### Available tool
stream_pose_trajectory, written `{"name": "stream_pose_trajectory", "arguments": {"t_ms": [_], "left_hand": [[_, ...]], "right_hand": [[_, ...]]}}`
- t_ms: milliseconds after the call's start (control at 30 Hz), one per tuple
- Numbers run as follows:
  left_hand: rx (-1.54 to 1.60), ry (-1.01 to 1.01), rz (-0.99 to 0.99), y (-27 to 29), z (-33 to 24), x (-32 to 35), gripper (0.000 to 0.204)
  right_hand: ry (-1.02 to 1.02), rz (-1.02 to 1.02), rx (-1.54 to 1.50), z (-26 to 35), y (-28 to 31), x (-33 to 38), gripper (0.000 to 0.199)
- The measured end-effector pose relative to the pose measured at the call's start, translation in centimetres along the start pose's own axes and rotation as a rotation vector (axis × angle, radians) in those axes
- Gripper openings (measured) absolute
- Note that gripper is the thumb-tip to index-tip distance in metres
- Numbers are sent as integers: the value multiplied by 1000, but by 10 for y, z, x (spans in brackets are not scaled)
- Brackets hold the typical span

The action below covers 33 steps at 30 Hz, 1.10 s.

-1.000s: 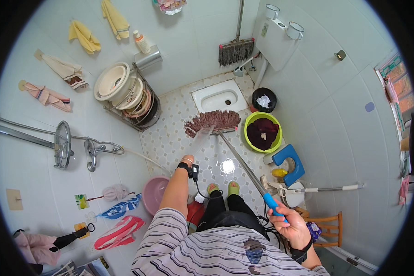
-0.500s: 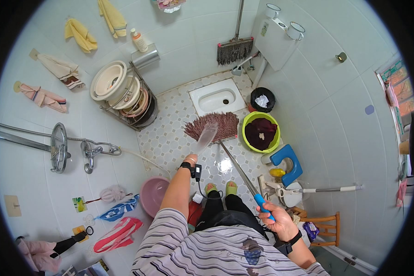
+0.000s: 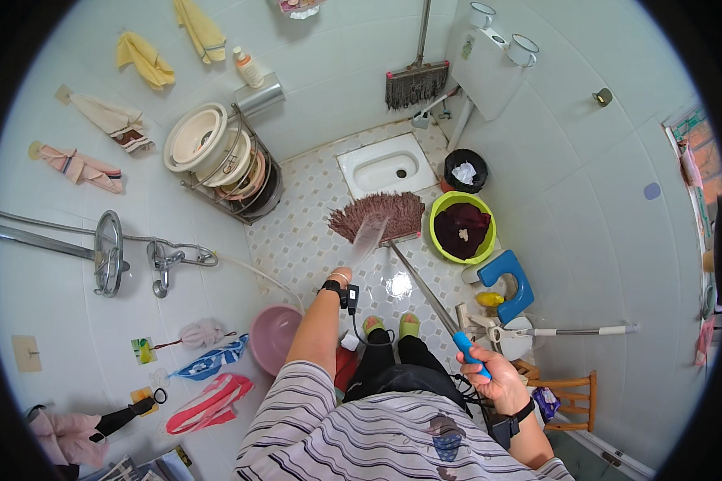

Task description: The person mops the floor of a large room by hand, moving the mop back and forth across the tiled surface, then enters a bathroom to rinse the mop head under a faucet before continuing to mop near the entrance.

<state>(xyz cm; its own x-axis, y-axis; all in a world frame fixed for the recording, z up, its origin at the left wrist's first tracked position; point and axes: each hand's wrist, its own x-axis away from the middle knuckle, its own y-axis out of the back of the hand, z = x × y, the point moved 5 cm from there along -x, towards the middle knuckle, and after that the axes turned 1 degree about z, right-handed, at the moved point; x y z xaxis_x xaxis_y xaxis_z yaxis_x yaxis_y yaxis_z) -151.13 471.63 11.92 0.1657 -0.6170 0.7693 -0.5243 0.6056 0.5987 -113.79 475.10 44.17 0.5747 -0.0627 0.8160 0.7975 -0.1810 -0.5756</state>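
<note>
The left hand [image 3: 341, 277] is reaching out over the wet floor, gripping a shower head [image 3: 369, 240] that is spraying water onto the broom bristles [image 3: 377, 215] just beyond it. The right hand [image 3: 493, 377] is clenching the blue grip of the broom handle [image 3: 425, 293], which is slanting away toward the bristles; a green basin [image 3: 461, 227] is sitting beyond it.
</note>
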Motion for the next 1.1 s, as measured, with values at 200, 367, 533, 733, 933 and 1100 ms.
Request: {"name": "stream_pose_trajectory", "arguments": {"t_ms": [200, 367, 533, 733, 933, 1100], "left_hand": [[433, 72, -21, -2, -30, 5, 23], [221, 101, -66, -22, 46, -2, 23], [69, 112, 6, -28, 75, -7, 23], [21, 128, -30, -9, 96, 4, 23], [132, 146, -74, 4, 52, 11, 23], [70, 20, -121, 9, 19, 11, 21]], "right_hand": [[7, -17, -25, 5, 5, 4, 20], [-29, 14, -7, 2, -3, 0, 20], [-28, 7, -20, 3, 4, 2, 20], [-29, 10, -25, 3, 6, 2, 21], [-17, 3, -33, 5, 6, 3, 19], [-32, 23, -30, 3, 4, 0, 20]]}}
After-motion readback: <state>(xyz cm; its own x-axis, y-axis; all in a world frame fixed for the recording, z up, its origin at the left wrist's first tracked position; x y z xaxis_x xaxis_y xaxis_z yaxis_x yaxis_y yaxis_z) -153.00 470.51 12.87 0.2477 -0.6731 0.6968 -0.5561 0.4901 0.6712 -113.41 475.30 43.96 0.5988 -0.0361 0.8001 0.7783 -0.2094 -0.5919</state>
